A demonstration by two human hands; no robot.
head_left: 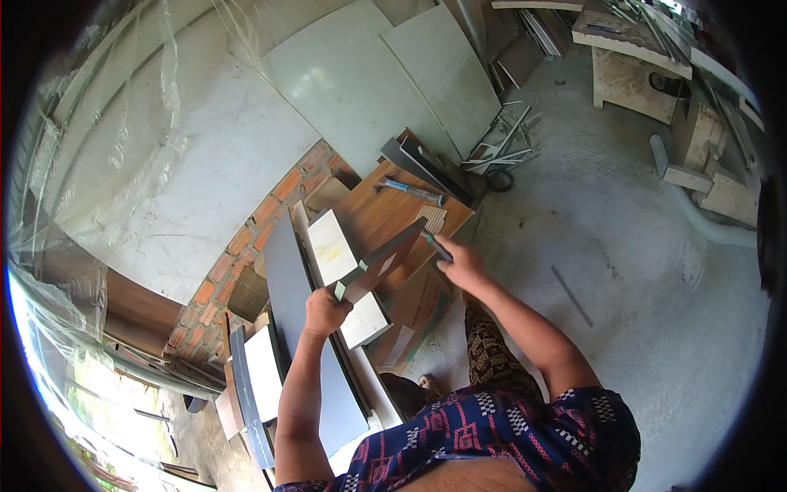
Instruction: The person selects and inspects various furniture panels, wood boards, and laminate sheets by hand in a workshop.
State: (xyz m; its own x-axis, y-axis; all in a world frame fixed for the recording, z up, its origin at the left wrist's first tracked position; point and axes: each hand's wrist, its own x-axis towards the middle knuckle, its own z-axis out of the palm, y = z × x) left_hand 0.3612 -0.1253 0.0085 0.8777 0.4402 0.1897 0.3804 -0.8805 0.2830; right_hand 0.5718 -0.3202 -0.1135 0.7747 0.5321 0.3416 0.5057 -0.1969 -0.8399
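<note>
My left hand (328,312) is closed around the near end of a narrow dark board (385,264), which is held up at a slant and has a pale label on its face. At the board's far end, my right hand (464,266) grips a slim hand tool (441,249) with a dark handle. The tool's tip is at or very near the board's end; its exact kind is too small to make out. Below the board are white panels (334,246) and a brown wooden top (369,215), where a hammer (414,192) with a blue handle lies.
A long grey panel (305,328) lies left of my hands. A cardboard box (418,307) stands below the wooden top. Large pale sheets (361,82) lean against the wall. White offcuts (508,143) lie on the floor, with a machine table (631,78) and hose (705,225) at right.
</note>
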